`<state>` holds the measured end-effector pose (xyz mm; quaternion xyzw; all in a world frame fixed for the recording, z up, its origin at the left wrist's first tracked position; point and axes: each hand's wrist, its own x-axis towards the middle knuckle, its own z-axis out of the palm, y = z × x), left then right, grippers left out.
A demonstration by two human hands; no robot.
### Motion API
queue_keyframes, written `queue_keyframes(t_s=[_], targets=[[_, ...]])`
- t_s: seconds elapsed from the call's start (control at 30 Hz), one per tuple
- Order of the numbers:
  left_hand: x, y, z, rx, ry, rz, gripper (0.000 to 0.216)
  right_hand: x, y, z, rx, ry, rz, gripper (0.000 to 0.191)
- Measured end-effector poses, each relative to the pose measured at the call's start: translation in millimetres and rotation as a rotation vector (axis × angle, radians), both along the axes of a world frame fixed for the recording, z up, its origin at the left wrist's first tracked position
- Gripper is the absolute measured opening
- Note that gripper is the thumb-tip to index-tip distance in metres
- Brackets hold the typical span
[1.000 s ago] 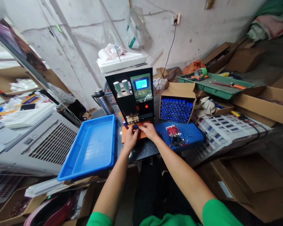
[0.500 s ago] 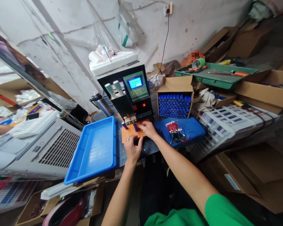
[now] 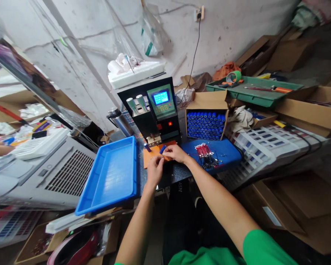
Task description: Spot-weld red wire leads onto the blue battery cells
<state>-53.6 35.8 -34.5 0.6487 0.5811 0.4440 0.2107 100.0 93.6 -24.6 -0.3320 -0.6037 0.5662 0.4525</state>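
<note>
A blue cylindrical battery cell (image 3: 162,149) is tilted over the orange mat (image 3: 149,160), with the fingers of my right hand (image 3: 175,153) closed on it. Close by, my left hand (image 3: 155,170) has thumb and fingers pinched together at the cell's near end; whatever lies in that pinch is too small to make out. A second battery cell (image 3: 147,147) stands on the mat to the left. Just behind both cells is the electrode head (image 3: 154,140) of a black spot-welding machine (image 3: 161,127) with a lit blue screen.
Left of the mat lies a blue tray (image 3: 113,173), with a steel flask (image 3: 120,121) behind it. To the right, a cardboard box (image 3: 206,98) holds many blue cells. Red and black wire leads (image 3: 205,152) rest on a blue pad (image 3: 228,152). A green tray (image 3: 264,94) holds tools.
The cell that stood upright beside my right hand is now tilted in its fingers. My left hand has moved up to meet it and its fingers have closed. The view has shifted slightly.
</note>
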Motion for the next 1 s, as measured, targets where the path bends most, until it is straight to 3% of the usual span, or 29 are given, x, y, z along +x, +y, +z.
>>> queue_keyframes(t_s=[0.2, 0.3, 0.37, 0.47, 0.7, 0.87, 1.0], targets=[[-0.9, 9.5, 2.2, -0.068, -0.076, -0.111, 0.019, 0.1, -1.2, -1.2, -0.039, 0.038, 0.006, 0.027], [-1.3, 11.8, 3.5, 0.035, -0.056, -0.022, 0.015, -1.6, -2.7, -1.1, -0.026, 0.038, -0.057, 0.024], [-1.2, 16.5, 3.8, 0.120, 0.003, 0.060, 0.016, -2.5, -3.0, -1.1, -0.028, 0.045, -0.093, 0.023], [0.5, 29.0, 3.2, 0.179, 0.133, 0.073, 0.026, -3.2, -2.6, -1.3, -0.058, 0.053, -0.104, 0.023], [0.9, 46.5, -0.5, 0.099, 0.398, 0.036, 0.018, -0.8, -2.2, 0.1, -0.197, 0.213, -0.171, 0.027], [-6.9, 37.9, 1.7, 0.038, 0.121, 0.008, 0.023, 1.1, -1.6, 0.7, -0.279, 0.381, -0.228, 0.032], [-8.1, 30.5, 8.6, 0.071, -0.126, 0.015, 0.029, -0.6, 0.5, 0.2, -0.300, 0.366, -0.244, 0.032]])
